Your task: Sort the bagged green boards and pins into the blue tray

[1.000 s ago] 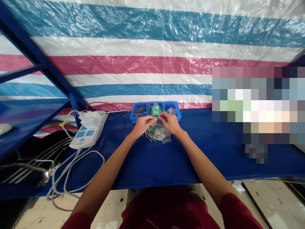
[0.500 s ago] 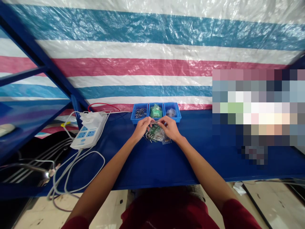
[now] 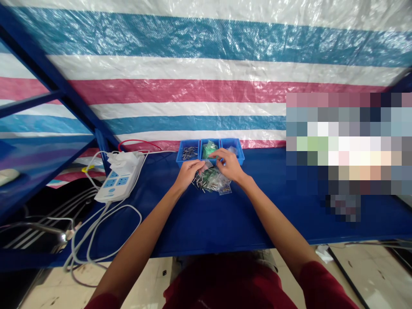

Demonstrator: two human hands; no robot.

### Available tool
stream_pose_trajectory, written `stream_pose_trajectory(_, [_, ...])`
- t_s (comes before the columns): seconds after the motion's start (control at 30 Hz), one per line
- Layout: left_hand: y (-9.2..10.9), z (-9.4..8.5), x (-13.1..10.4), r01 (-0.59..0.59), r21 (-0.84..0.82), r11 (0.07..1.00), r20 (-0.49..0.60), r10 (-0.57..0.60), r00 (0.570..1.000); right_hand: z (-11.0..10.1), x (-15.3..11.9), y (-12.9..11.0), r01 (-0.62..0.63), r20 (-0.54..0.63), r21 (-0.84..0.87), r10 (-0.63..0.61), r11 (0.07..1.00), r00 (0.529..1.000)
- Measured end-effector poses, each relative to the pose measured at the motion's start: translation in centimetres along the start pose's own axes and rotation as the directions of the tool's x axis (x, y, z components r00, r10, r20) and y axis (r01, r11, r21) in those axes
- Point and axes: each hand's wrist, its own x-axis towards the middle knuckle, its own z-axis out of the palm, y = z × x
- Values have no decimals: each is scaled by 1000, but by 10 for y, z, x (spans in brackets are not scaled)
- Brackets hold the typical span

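My left hand (image 3: 190,172) is closed on a small clear plastic piece, perhaps a bag, above a mixed pile (image 3: 209,180) of metal pins, green packets and clear bags. My right hand (image 3: 229,164) is at the front of the blue bins, its fingers apart and reaching over the edge of the middle bin. Metal pieces (image 3: 189,152) lie in the left blue bin (image 3: 184,163), and green packets (image 3: 210,148) fill the middle one. Clear bags (image 3: 232,150) are in the right bin, partly behind my right hand.
A white power strip (image 3: 120,180) with plugs and looped white cables (image 3: 93,234) lies on the left of the blue table (image 3: 206,227). A blue metal frame (image 3: 74,101) rises at the left. Pixelated blocks hide the right side.
My right hand has come away from my left hand, moving slightly up, and its fingers have spread. The clear piece now shows at my left fingertips.
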Motion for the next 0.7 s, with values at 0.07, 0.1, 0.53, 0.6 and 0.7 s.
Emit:
stream_pose_trajectory(0.07, [-3,-1,1,19,16,1000,-8,-18,1000,3,-6,1,10,-25,8,-10,1000,1000])
stream_pose_trajectory(0.1, [-5,-1,1,23,32,999,-6,-22,1000,4,-10,2,10,-43,17,-9,1000,999])
stream_pose_trajectory(0.53, [-4,-1,-1,0,55,998,-60,4,998,14,-27,7,7,-98,-17,-9,1000,995])
stream_pose_trajectory(0.6, [-4,2,-1,62,-72,995,-40,-65,997,15,-28,7,34,-72,-27,-36,999,997])
stream_pose_trajectory(0.7, [-3,7,-2,138,-212,968,12,-139,990,18,-29,6,48,-58,-40,-50,998,997])
